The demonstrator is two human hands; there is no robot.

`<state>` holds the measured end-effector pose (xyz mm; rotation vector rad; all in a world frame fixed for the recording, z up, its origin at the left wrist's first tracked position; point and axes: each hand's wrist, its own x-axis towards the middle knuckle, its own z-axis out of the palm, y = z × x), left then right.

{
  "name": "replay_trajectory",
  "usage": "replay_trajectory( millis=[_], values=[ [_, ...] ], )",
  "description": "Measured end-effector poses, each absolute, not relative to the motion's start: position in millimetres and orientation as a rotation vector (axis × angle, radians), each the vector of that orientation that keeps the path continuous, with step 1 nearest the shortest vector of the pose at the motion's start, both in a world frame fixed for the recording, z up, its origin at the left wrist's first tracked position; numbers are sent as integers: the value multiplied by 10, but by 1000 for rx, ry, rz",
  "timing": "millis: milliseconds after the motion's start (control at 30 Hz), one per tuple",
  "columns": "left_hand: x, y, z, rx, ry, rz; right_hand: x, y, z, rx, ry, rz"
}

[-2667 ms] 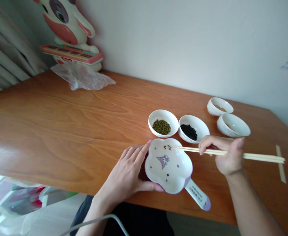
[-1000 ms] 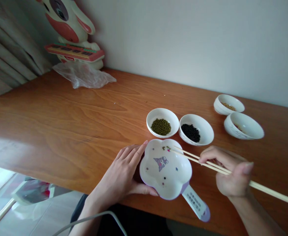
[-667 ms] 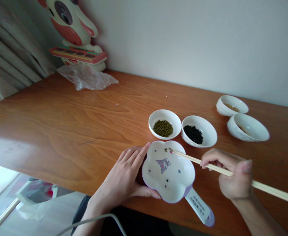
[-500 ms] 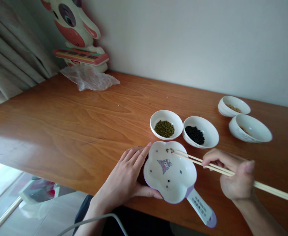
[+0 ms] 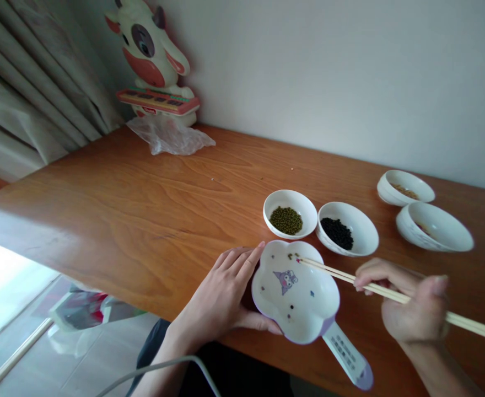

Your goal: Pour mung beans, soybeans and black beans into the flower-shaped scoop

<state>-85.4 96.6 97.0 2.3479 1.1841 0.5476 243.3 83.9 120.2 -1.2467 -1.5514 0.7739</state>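
Note:
A white flower-shaped bowl (image 5: 308,309) with a purple rim, a printed cartoon figure and a short handle (image 5: 345,353) rests at the table's near edge. My left hand (image 5: 226,292) grips its left side, thumb at the near rim and fingers along the far left. Pinched in my right hand (image 5: 411,303) is a pair of wooden chopsticks (image 5: 341,273). Their tips reach into the bowl beside a few green beans (image 5: 291,256) near its far wall. Whether a bean sits between the tips is too small to tell. A dark bean or printed dot (image 5: 292,307) shows lower down.
Just beyond stand a bowl of green beans (image 5: 286,220) and a bowl of black beans (image 5: 337,234). Two more white bowls (image 5: 405,187) (image 5: 441,223) are at the right. A cow toy with keyboard (image 5: 155,66) and a plastic bag (image 5: 176,135) occupy the far left.
The view has swung slightly left, so everything appears shifted right. The chopsticks lie closer together, their tips still by the green beans. My left hand keeps its grip on the bowl.

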Motion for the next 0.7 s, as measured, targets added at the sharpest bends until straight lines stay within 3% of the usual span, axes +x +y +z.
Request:
replay_trajectory(
  millis=[167, 400, 700],
  values=[
    [-855, 967, 978, 2335, 1177, 576, 2540, 923, 1323, -1145, -1318, 834],
    [-857, 970, 994, 2314, 1171, 578, 2478, 1104, 1632, -1040, -1305, 538],
    [-853, 952, 960, 2302, 1180, 570, 2408, 1213, 1423, -1033, -1259, 646]
  ],
)
